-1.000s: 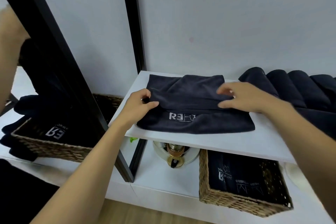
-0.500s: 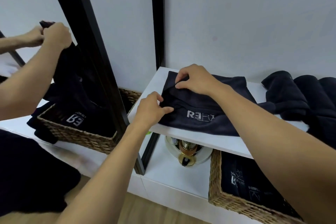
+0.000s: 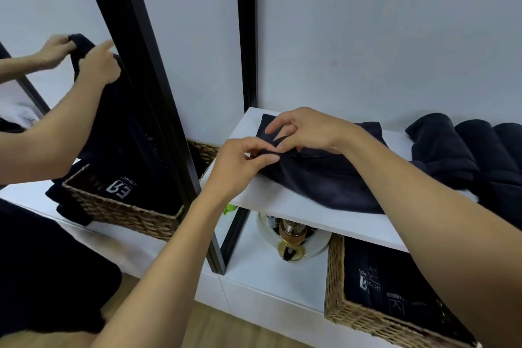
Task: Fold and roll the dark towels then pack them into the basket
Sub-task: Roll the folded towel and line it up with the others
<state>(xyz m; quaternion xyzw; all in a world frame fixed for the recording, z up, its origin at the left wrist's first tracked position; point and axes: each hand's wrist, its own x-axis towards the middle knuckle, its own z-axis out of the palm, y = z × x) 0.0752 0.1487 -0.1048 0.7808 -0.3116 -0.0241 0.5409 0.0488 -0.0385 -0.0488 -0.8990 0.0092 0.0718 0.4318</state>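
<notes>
White print is legible in two places. On the folded towels packed in the wicker basket under the shelf there is a large "B" with smaller letters that are too blurred to read. Left of the black mirror frame, a second wicker basket holds dark cloth marked with big letters like "ER" and a small unreadable line above them.

The dark towel being worked lies flat at the left end of the white shelf. Its back edge is near the wall and its front hem reaches the shelf's front edge under the right forearm. A bare strip of shelf stays free at the front left corner. The rolled towels lie in a row just beside it on the right, so the free room is to the left and front.

The left hand pinches the towel's raised fold between thumb and forefinger. The right hand pinches the same fold right beside it, with its index and middle fingers lifted and spread apart.

Half a second ago the hands were apart, the right at the towel's back edge and the left at the front corner; now their fingertips almost meet. The towel's white logo, visible then, is now hidden behind the right arm.
</notes>
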